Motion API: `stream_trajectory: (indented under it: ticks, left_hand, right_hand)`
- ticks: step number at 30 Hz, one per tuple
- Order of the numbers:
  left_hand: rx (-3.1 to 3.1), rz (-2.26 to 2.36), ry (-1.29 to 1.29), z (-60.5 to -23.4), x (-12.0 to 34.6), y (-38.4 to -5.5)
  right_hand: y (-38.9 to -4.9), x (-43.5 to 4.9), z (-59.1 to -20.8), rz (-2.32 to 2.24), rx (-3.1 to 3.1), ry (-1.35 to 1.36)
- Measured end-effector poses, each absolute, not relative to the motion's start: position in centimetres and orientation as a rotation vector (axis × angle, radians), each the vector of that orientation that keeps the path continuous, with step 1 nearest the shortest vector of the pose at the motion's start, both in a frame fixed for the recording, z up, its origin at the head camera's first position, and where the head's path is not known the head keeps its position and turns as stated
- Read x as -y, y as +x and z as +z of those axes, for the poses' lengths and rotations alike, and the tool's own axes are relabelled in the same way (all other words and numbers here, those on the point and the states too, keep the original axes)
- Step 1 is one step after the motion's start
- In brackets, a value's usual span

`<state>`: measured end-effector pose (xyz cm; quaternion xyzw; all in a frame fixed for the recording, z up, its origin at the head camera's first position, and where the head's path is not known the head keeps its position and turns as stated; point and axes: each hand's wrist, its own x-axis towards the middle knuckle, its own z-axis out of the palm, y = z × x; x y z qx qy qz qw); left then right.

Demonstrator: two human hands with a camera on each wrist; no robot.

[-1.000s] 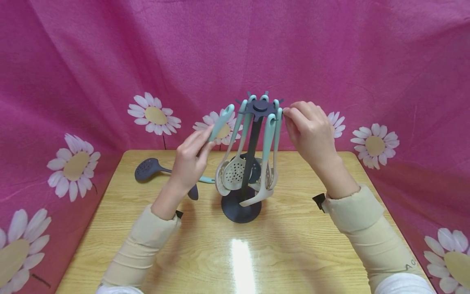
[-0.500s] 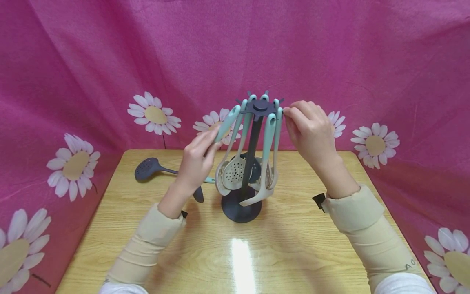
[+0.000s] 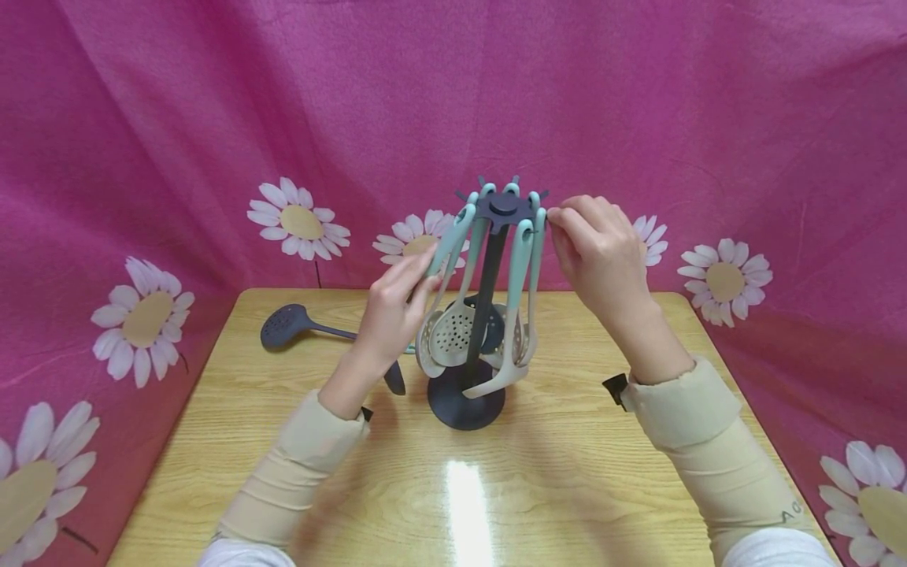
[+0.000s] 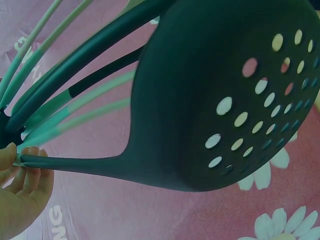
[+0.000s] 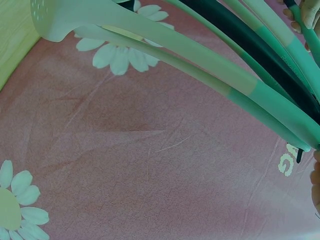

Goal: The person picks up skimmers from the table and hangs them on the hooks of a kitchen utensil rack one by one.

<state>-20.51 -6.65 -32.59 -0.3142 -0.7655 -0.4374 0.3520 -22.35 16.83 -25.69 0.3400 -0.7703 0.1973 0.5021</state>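
My left hand [image 3: 395,311] pinches a skimmer by its mint handle [image 3: 453,236]. The handle's holed end overlaps the rack's left hooks in the head view. Its dark head with many holes [image 4: 185,100] hangs below the hand, large in the left wrist view. My right hand [image 3: 598,248] has thumb and fingertips pinched at a right-side hook of the dark utensil rack [image 3: 466,405]; in the right wrist view only some fingers [image 5: 316,182] show at the edge. Several mint-handled utensils hang on the rack, among them a pale skimmer [image 3: 451,335] and a pale ladle [image 3: 506,378].
Another dark skimmer [image 3: 286,327] lies on the wooden table [image 3: 567,472] at the left, its handle partly hidden behind my left forearm. A pink cloth with daisies [image 3: 602,94] stands around the table's back and sides.
My left hand has moved right with the skimmer, bringing the handle's end from left of the rack to its hooks. The right hand and the rack have stayed in place.
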Motion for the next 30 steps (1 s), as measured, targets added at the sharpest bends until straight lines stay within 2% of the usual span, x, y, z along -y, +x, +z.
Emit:
stream_trajectory:
  ticks: [30]
  left_hand:
    - [1.912, -1.195, -0.785, -34.0, 4.6, -21.1]
  right_hand:
    - [-22.3, -16.7, -25.6, 0.480, 1.858, 0.809]
